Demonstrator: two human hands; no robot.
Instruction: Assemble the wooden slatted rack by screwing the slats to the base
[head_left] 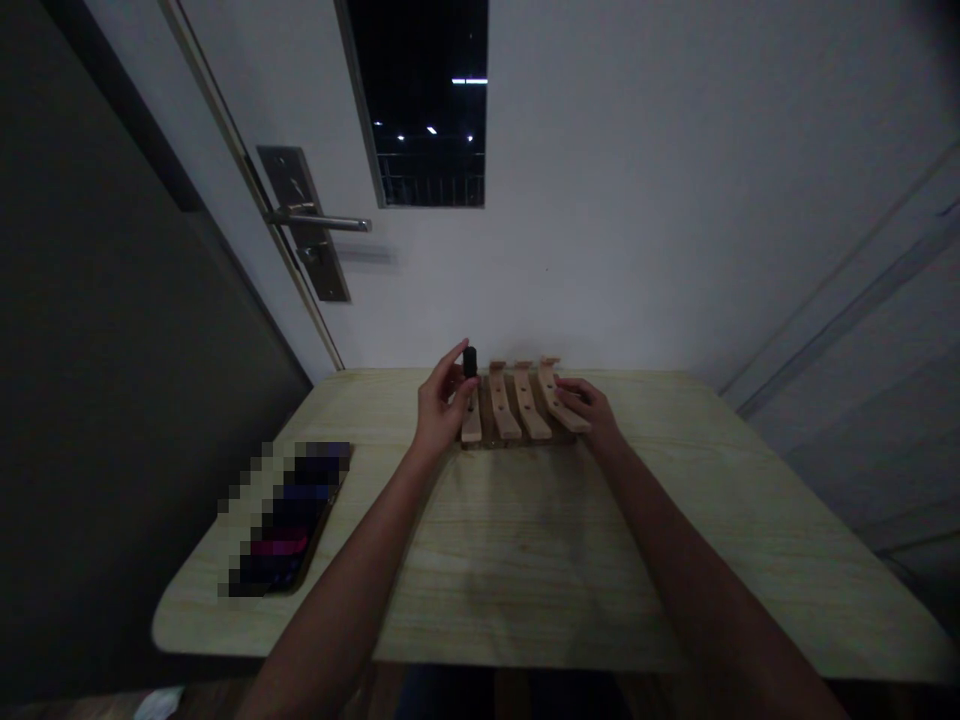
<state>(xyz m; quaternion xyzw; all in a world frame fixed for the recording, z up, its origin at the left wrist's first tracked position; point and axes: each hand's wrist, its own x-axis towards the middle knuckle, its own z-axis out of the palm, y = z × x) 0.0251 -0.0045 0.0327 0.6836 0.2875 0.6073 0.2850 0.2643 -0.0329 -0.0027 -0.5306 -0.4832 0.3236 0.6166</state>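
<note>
Left hand: my left hand pinches a small black knob between thumb and fingertips, held just above the leftmost wooden peg.
Right hand: my right hand lies flat, fingers loose and gripping nothing, resting on the right end of the wooden rack.
Rack: four pale slanted pegs on a darker base, lying at the far edge of the table, near the white wall.
Table's left corner: a dark blurred phone.
Behind: a door with a metal door handle.
</note>
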